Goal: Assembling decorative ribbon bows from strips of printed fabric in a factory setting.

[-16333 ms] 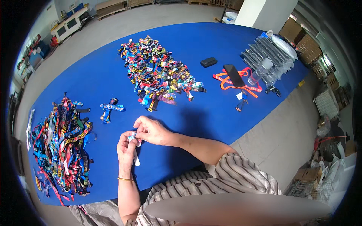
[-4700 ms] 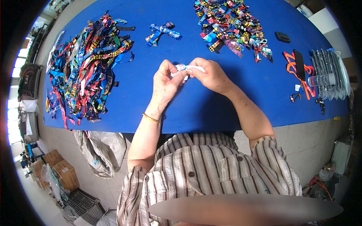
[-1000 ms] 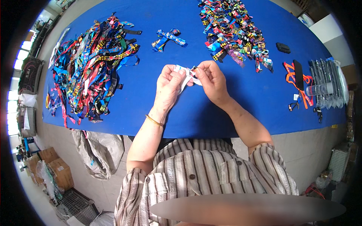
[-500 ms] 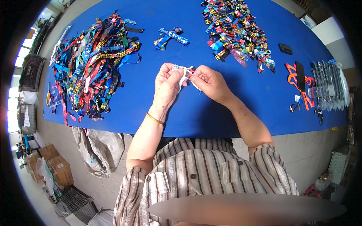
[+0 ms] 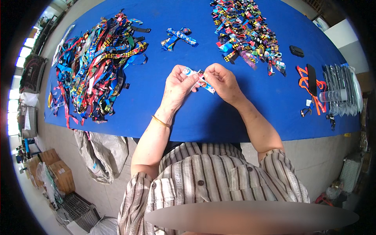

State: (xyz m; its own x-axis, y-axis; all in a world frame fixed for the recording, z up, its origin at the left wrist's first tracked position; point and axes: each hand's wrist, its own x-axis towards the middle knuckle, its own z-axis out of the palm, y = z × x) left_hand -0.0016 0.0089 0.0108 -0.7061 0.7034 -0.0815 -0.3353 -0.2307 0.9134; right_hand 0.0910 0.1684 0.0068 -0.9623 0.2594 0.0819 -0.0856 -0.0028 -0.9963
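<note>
above the blue worktop point(image 5: 203, 117), my left hand point(image 5: 178, 84) and right hand point(image 5: 223, 80) pinch one patterned ribbon strip point(image 5: 199, 79) between closed fingertips. i see a loose ribbon pile point(image 5: 96, 62) well left.

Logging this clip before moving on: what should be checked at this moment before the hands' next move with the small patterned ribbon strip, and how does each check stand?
1. Both hands on the strip: ok. Left hand and right hand pinch the small patterned ribbon strip.
2. Strip lifted off the blue table cover: cannot tell.
3. Fold or clasp state of the strip: cannot tell, fingers hide it.
4. Tangled heap of loose colourful ribbons apart from the hands: ok.
5. Pile of small folded colourful ribbon pieces apart from the hands: ok.
</note>
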